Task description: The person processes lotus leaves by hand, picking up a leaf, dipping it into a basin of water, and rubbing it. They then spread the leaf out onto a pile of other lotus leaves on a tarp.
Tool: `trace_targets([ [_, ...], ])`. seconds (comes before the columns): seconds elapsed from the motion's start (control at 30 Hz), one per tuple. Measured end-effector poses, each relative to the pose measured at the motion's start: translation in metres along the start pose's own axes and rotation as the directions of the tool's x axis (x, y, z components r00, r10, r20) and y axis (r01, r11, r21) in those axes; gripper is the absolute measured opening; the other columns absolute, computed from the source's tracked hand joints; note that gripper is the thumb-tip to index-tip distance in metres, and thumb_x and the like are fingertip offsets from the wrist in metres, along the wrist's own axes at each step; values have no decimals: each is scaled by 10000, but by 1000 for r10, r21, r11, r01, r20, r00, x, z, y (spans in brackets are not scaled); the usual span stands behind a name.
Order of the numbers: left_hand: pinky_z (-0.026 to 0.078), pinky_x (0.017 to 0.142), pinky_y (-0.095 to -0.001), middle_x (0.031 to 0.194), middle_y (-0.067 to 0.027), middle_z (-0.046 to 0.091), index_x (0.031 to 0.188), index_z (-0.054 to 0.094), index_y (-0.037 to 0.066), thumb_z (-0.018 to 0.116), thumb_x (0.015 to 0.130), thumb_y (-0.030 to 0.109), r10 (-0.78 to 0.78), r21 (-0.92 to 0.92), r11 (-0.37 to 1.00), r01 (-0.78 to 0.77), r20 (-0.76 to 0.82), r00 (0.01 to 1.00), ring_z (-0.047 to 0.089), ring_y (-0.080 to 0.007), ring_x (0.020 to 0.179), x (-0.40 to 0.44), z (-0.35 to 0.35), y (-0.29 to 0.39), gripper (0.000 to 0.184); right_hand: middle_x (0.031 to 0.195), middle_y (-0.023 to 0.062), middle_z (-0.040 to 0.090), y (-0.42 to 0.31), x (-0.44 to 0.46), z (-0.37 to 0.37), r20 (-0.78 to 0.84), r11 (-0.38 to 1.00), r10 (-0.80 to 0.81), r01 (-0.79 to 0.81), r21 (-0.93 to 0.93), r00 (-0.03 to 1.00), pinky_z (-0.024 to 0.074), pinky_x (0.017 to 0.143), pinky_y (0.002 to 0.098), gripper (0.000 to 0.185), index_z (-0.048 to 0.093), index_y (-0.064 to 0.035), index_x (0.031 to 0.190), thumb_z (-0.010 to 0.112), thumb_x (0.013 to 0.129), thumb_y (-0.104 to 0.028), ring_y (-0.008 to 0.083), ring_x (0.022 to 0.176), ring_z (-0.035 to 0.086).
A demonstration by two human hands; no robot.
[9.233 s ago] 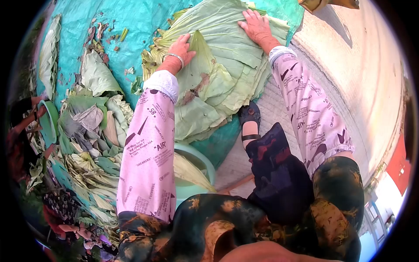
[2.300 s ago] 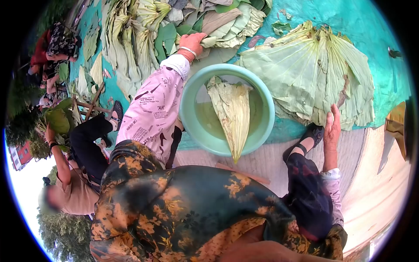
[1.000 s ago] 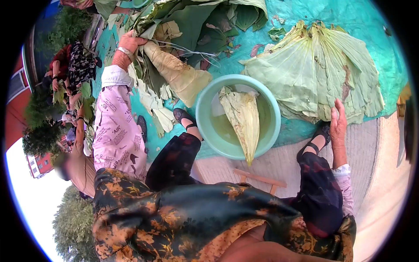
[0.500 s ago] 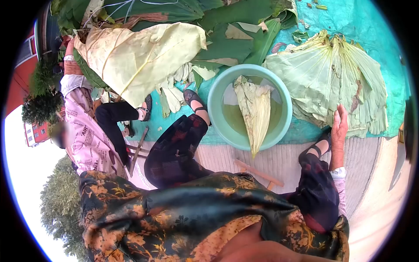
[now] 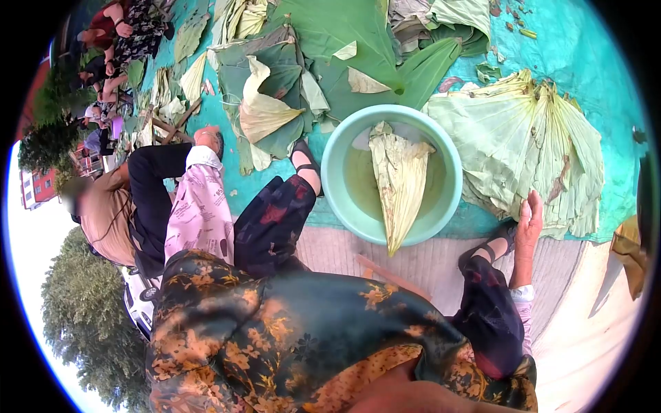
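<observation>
My left hand is beyond my left knee, below the leaf pile; its fingers are too small and foreshortened to make out. A curled pale dry leaf lies on large green leaves just above it. My right hand has its fingers stretched out, holding nothing, at the lower edge of a fanned stack of pale green leaves. Between my hands stands a light green basin of water, with a folded pale leaf in it, its tip over the near rim.
A turquoise sheet spreads under the leaves. A seated person in a tan top is at the left, with other people beyond. A wooden stool piece shows near my lap; a brown box stands far right.
My left hand has come away from the upper left and let go of the large pale leaf, which now lies on the pile. My right hand has stayed beside the fanned stack.
</observation>
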State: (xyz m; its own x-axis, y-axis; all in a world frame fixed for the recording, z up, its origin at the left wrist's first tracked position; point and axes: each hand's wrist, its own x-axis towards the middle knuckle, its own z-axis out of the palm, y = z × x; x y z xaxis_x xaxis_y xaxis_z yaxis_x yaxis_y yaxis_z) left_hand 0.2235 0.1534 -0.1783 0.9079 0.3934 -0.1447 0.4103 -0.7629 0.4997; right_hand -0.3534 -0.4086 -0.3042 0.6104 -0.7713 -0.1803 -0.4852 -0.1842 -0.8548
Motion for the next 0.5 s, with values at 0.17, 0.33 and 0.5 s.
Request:
trace_targets([
  [0.17,442,830,-301,1045,-93,587,1085,536,25,643,691,52,667,42,724,-688,211,714,561,-203,955,-36,70,109,410,1179,166,500,-2,6,2,10,998,-3,3,-60,1000,346,942,321,360,420,-11,1220,465,886,-136,233,1106,476],
  [0.33,382,914,-373,1149,-115,534,1245,399,127,702,665,366,859,62,13,-998,511,43,495,-316,1052,-169,172,212,696,1185,164,498,-15,4,4,9,999,33,-33,-31,999,338,949,319,361,419,-14,1223,464,885,-131,235,1114,469],
  [0.5,384,912,-383,1129,-105,549,1234,423,121,626,759,251,537,-51,455,-889,813,227,487,-324,1071,-194,274,262,533,1186,163,498,-7,0,-5,-12,997,70,-70,11,997,339,949,313,361,423,-15,1220,475,876,-110,230,1114,469],
])
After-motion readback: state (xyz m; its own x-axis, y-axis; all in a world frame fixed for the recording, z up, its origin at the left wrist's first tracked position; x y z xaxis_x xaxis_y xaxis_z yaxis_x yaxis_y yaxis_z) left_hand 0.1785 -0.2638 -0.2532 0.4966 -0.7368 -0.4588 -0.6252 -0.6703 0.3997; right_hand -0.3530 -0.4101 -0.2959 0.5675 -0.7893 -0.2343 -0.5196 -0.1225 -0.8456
